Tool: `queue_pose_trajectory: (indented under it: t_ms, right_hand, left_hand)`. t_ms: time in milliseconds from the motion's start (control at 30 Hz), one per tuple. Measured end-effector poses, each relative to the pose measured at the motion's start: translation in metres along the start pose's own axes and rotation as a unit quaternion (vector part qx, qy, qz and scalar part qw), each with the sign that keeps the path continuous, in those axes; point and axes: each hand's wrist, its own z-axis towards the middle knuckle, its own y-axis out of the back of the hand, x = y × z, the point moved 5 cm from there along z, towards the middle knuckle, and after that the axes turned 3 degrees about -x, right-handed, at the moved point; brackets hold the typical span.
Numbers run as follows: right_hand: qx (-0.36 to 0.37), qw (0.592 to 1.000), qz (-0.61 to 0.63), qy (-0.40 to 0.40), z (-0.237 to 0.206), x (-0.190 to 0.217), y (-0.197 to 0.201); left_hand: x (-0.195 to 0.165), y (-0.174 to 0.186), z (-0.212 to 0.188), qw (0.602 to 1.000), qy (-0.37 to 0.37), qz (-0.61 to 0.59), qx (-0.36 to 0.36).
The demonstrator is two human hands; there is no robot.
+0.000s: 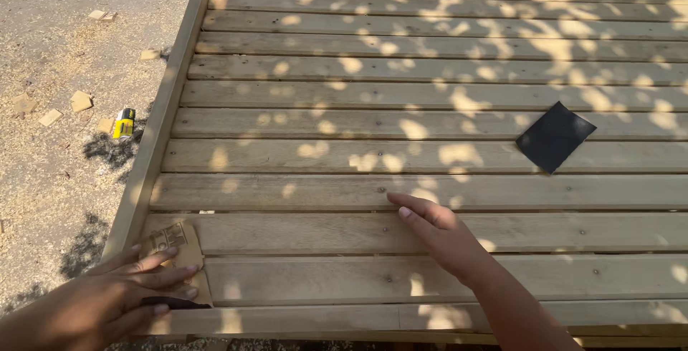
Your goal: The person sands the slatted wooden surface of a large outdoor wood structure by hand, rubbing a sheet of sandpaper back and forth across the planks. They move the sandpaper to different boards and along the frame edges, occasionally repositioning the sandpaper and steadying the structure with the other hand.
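Head view, left to right: sandy ground [50,172] strewn with wood offcuts [80,100] and small yellow-black can [124,123], likely dropped clear of work surface; left hand [118,295] at deck corner, fingers spread flat, pressing folded brown sandpaper sheet [179,251] onto plank, grit side down, probably to keep it from slipping; right hand [443,233] open, fingertips resting on bare slatted wooden deck [430,71], seemingly feeling surface; dark sandpaper square [555,136] lies apart, farther right, unused
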Motion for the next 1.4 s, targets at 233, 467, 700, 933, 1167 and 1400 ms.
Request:
queue_pose_trajectory:
  t_ms: [233, 467, 700, 933, 1167, 1400]
  right_hand:
    - [-0.193, 0.977, 0.014, 0.094, -0.054, -0.038, 0.031]
    - [-0.255, 0.955, 0.149, 0.022, -0.043, -0.058, 0.038]
    - [-0.255, 0.964, -0.052, 0.053, -0.040, -0.037, 0.031]
    - [-0.262, 0.963, 0.066, 0.019, -0.037, -0.032, 0.033]
    - [-0.286, 0.955, 0.072, 0.028, -0.033, -0.035, 0.033]
    - [-0.293, 0.929, -0.105, 0.202, 0.016, -0.013, 0.026]
  left_hand:
    - [-0.136, 0.035, 0.077, 0.967, -0.227, -0.098, -0.066]
    - [-0.284, 0.064, 0.151, 0.901, -0.371, -0.065, -0.215]
    - [-0.092, 0.025, 0.053, 0.984, -0.139, -0.090, -0.063]
    - [-0.036, 0.021, 0.001, 0.733, -0.234, 0.284, -0.572]
    - [-0.209, 0.070, 0.142, 0.952, -0.162, -0.033, -0.258]
    - [-0.132, 0.058, 0.117, 0.941, -0.105, -0.041, -0.320]
